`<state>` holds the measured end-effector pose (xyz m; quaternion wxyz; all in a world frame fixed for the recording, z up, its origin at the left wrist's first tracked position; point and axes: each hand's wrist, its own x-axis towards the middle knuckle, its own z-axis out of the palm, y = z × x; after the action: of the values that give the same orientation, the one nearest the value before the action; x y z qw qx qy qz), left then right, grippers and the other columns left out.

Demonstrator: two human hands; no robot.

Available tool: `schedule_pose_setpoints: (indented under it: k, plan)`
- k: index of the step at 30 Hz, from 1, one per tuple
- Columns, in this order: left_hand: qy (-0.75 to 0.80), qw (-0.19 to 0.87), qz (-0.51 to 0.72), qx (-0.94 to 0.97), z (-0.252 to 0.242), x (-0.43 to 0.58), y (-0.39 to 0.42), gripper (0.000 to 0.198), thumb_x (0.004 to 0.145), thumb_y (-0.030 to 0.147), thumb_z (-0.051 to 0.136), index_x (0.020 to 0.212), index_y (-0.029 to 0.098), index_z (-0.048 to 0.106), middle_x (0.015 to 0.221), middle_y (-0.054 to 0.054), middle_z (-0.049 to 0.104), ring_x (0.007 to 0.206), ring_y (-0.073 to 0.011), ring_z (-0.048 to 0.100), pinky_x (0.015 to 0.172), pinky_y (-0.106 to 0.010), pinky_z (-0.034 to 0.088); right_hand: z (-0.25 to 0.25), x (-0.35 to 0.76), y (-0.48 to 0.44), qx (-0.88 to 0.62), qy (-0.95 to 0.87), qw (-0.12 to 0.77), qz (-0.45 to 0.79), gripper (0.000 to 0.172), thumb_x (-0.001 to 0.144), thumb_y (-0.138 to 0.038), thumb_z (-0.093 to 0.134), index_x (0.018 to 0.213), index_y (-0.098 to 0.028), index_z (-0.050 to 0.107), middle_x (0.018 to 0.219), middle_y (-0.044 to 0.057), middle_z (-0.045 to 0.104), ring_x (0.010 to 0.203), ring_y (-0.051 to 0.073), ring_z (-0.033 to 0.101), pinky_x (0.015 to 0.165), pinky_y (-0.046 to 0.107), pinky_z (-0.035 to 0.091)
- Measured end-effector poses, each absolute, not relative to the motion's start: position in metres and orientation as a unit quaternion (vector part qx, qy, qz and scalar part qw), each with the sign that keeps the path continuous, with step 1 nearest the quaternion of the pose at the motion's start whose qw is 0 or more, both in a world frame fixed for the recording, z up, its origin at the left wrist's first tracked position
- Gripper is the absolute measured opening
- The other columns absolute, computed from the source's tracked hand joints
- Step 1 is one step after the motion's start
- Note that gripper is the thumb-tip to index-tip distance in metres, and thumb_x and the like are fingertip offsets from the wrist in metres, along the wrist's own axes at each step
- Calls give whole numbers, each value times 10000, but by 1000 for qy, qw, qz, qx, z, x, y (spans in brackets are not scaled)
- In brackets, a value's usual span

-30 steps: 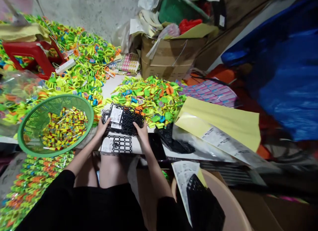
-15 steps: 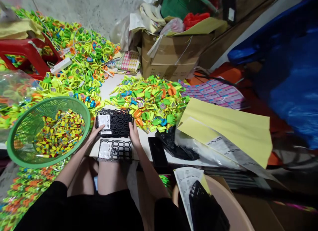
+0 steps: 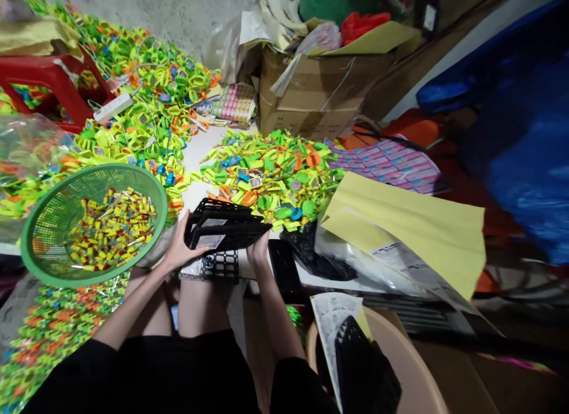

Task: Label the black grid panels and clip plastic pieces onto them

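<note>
My left hand point(image 3: 180, 246) and my right hand point(image 3: 258, 247) grip the two ends of a stack of black plastic grid trays point(image 3: 224, 225), lifted and tilted off the white table. A white label shows on its underside. Another black grid tray point(image 3: 219, 266) with a white label lies flat on the table edge just below the stack. A green mesh basket point(image 3: 53, 206) of small yellow, red and blue pieces sits to the left of my left hand.
Heaps of green, yellow and orange plastic parts point(image 3: 271, 177) cover the table behind. A yellow envelope point(image 3: 413, 224), a black phone point(image 3: 284, 266), a cardboard box point(image 3: 320, 94), a red stool point(image 3: 48, 82) and a beige tub point(image 3: 413, 372) with black trays surround me.
The black tray stack lay flat on the table under both hands; now it is lifted and tilted up, showing its underside. The view shifted slightly.
</note>
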<state>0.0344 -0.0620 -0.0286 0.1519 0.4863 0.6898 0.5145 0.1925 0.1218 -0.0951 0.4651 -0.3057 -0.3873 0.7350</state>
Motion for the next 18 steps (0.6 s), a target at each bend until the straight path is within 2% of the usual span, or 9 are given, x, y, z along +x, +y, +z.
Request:
schedule_pose_setpoints:
  k: [6,10,13,15,18]
  plan:
    - [677,94,446,578,-14,50,-74,1041,730,523,730,1522,222,126,1531,-170,287,1419,-338,283,1169,-513,274,-75,195,110,-325,-319,475,753,525,899,-616,341,1172,-289,648,1115,13,708,1137,210,622,1077,477,434]
    - [665,68,455,588,-3,54,-83,1086,736,504,732,1528,245,35,1555,-172,221,1435,-343,240,1167,-522,277,-45,195,107,-295,-334,459,768,519,901,-597,351,1116,-252,674,1084,21,720,1088,197,647,1088,449,424]
    - [668,53,477,568,14,55,-95,1117,743,501,725,1525,277,-39,1589,-148,128,1456,-340,177,1182,-531,236,-15,190,103,-254,-368,452,772,515,900,-598,357,1095,-253,684,1111,38,710,1096,203,645,1079,439,438]
    - [673,54,492,550,33,51,-105,1125,727,520,732,1526,293,-27,1599,-120,112,1461,-338,160,1195,-521,206,6,182,100,-225,-407,442,767,501,894,-605,368,1118,-280,677,1133,41,700,1133,220,626,1061,446,458]
    - [690,55,513,508,65,36,-126,1138,669,553,769,1529,269,79,1583,-110,193,1454,-353,176,1204,-502,181,29,153,92,-185,-478,413,752,527,900,-616,346,1198,-293,637,1147,44,687,1200,251,584,1031,472,483]
